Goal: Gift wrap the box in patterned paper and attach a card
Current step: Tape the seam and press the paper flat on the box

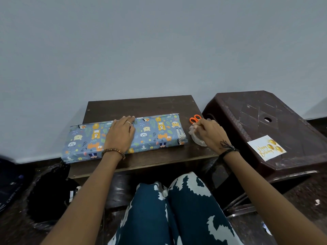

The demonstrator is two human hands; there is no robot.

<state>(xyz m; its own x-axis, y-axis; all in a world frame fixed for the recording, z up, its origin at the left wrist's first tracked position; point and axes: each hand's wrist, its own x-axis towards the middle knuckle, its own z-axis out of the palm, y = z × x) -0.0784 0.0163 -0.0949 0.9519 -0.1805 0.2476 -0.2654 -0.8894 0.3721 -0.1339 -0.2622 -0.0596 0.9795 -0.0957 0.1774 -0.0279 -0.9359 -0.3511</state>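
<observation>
A long flat box wrapped in blue animal-patterned paper (155,133) lies across the small dark wooden table (141,105), its left end overhanging the edge. My left hand (122,133) rests flat on top of the box, fingers straight. My right hand (210,133) is just right of the box and pinches a clear roll of tape (197,138) that sits on the table. A white "Happy Birthday" card (266,147) with gold balloons lies on the brown plastic stool at the right.
Orange-handled scissors (195,119) lie on the table behind the tape. The brown plastic stool (261,117) stands right of the table. A black bag (47,195) sits on the floor at the left. A pale wall is close behind the table. My knees are under the table's front edge.
</observation>
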